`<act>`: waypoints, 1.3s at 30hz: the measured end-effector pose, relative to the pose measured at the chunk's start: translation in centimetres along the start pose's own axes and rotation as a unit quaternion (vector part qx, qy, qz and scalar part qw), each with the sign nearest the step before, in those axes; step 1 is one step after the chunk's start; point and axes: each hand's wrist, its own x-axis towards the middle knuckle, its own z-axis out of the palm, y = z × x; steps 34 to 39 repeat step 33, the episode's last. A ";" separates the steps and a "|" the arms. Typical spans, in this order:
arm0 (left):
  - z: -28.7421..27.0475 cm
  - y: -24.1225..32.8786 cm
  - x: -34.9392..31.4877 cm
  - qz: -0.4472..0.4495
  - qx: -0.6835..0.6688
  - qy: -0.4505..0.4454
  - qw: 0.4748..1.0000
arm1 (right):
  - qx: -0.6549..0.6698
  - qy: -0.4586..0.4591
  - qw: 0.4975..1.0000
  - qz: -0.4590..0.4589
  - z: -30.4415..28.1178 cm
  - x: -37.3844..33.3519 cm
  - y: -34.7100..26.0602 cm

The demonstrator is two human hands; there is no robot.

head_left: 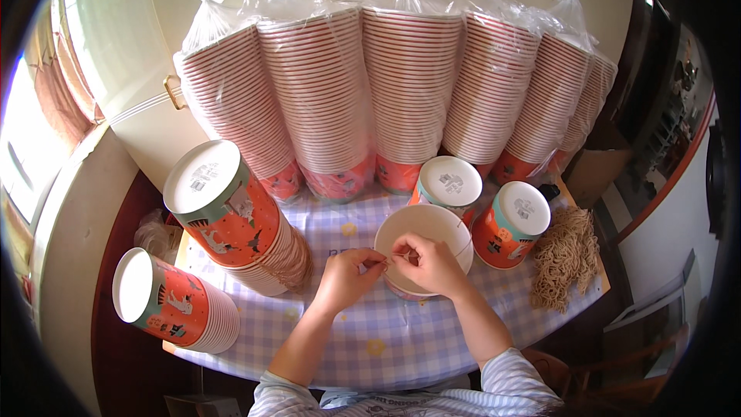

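Observation:
An upright paper bucket, white inside, stands on the table in front of me. Over its near left rim, my left hand is closed, thumb and fingertips pinching a thin beige cord. The same cord is pinched by my right hand, which reaches across the bucket's opening. Its fingertips almost meet those of the left. A strand of cord also shows near the bucket's right rim. My hands and wrist cover part of the near rim, so how the cord is fastened there cannot be made out.
Tall bagged stacks of paper buckets line the back. Upside-down orange buckets stand left in a large stack with cords and a smaller stack. Two more buckets and a cord bundle lie right on the checked tablecloth.

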 end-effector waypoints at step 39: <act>-0.2 -2.3 0.8 -0.080 -0.259 -0.111 0.956 | -0.122 -0.060 0.990 -0.045 -0.2 -0.1 0.0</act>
